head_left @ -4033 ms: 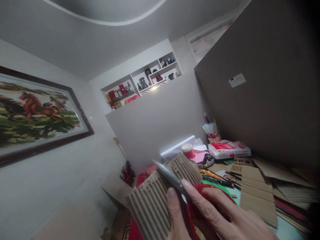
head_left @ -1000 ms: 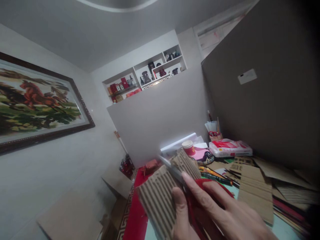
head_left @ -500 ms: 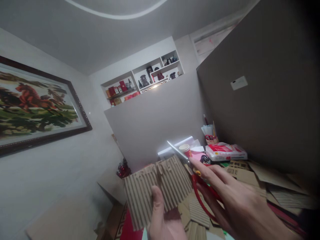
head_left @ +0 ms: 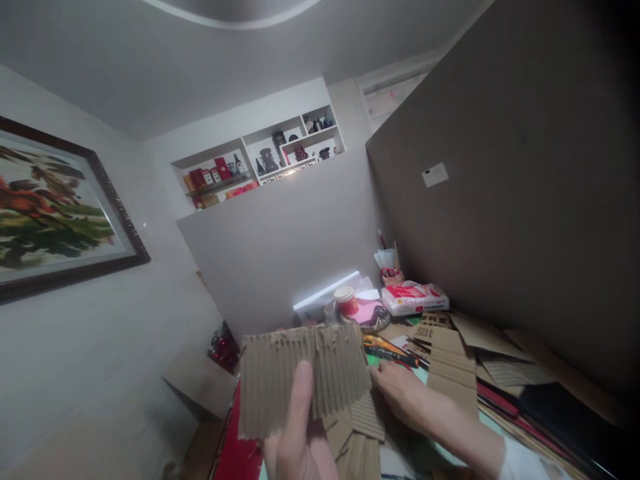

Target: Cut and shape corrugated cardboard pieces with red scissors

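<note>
My left hand holds up a piece of brown corrugated cardboard with a ragged top edge, thumb pressed on its front. My right hand lies low over the table just right of the sheet. Its fingertips reach behind the sheet's lower right corner and are hidden. No scissors show in it. Smaller corrugated scraps lie under both hands.
A big grey-brown board stands along the right. On the cluttered table are cardboard strips, a red paper cup, a red-and-white pack and a pen holder. A framed painting hangs on the left wall.
My right hand, which held red scissors up against the cardboard, has dropped to the table and the scissors are out of sight. The cardboard now faces me flatter. The view has swung right.
</note>
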`<state>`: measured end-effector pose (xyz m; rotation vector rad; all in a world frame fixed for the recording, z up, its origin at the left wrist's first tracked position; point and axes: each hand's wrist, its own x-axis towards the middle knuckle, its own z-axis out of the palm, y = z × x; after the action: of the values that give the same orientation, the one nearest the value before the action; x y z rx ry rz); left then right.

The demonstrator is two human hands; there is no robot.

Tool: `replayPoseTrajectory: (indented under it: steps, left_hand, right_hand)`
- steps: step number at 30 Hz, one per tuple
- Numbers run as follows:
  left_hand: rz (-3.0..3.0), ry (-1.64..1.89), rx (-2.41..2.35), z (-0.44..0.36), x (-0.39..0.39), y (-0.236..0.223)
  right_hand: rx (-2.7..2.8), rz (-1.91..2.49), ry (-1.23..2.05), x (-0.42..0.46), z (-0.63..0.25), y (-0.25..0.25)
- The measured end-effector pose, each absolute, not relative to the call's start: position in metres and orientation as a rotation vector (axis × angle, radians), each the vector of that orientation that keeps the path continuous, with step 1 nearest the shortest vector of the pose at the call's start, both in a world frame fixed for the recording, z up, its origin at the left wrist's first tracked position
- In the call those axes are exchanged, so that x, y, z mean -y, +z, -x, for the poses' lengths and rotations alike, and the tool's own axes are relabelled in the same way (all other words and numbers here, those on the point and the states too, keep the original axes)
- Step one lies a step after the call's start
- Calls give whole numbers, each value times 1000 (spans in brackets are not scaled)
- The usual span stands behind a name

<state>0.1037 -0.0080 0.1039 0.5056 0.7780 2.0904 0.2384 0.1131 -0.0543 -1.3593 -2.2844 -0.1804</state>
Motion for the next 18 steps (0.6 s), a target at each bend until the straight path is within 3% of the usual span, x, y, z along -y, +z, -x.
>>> replayPoseTrajectory:
  steps: [3,12,15,18]
  left_hand:
    - [-558,2125,-731,-108,7,97]
    - [-1003,2306,-1032,-108,0,57]
    - [-1135,2233,-966,-116,3,49]
    - [-1305,2242,-1068,-118,3,42]
  right_hand:
    - [2271,1396,-107,-113,-239,-37]
    - [1917,1114,90,-34,-244,93]
    - [1792,843,288,-8,-237,103]
    - [1773,835,283,-6,-232,99]
